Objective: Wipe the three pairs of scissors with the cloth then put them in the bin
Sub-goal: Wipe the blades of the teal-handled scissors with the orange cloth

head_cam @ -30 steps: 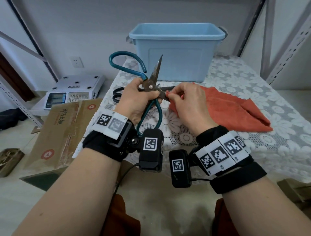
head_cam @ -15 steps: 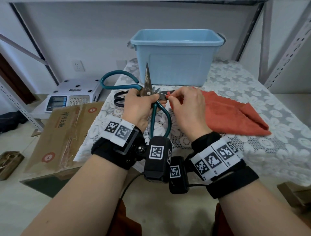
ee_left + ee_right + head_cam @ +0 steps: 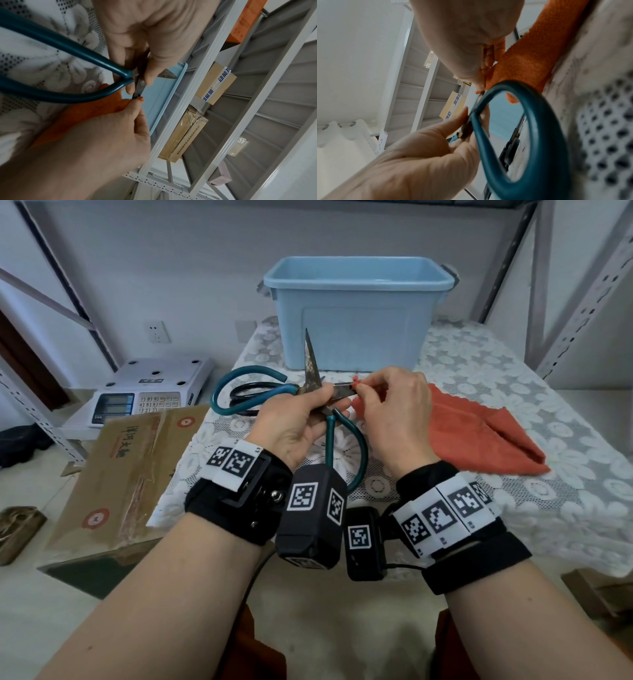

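Large teal-handled scissors (image 3: 329,436) are spread open above the lace-covered table. My left hand (image 3: 308,412) grips them at the pivot; one rusty blade (image 3: 311,361) points up and the other points right. My right hand (image 3: 394,409) pinches a corner of the orange cloth (image 3: 479,436) around that right-pointing blade near its tip. The wrist views show the cloth (image 3: 96,108) folded over the blade edge and the teal handle loop (image 3: 530,135) close up. A black-handled pair of scissors (image 3: 246,395) lies on the table behind the left hand. The light blue bin (image 3: 356,313) stands at the back.
A white electronic scale (image 3: 150,388) and a flattened cardboard box (image 3: 130,470) sit to the left, below the table edge. Grey metal shelving posts (image 3: 582,302) rise at the right. The white lace tablecloth (image 3: 513,392) covers the table.
The left hand turned the teal scissors anticlockwise, so the upper blade now stands nearly vertical. The right hand, with the cloth, slid outward along the other blade toward its tip.
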